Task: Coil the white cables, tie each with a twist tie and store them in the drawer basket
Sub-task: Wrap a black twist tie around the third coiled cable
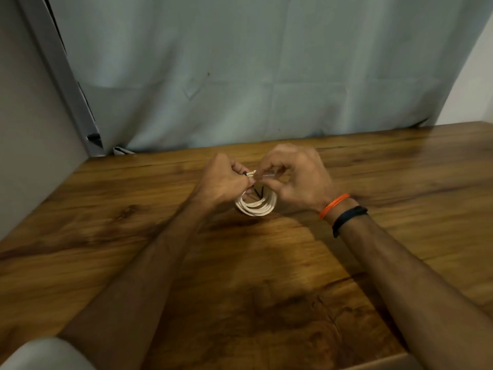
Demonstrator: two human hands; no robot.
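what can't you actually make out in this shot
- Head view: the top of the white cable coil, covered by the left hand and right hand.
- Whether the black twist tie is twisted closed: too small, blurred.
- Drawer basket: not in frame.
- Pale object, bottom left: cut off, blurred.

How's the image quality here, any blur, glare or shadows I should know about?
Head view: motion blur softens both hands, the left hand and right hand, and the white cable coil; glare streaks the wooden table at far right; soft arm shadows fall beneath the coil; wide-angle distortion bends the curtain edges.
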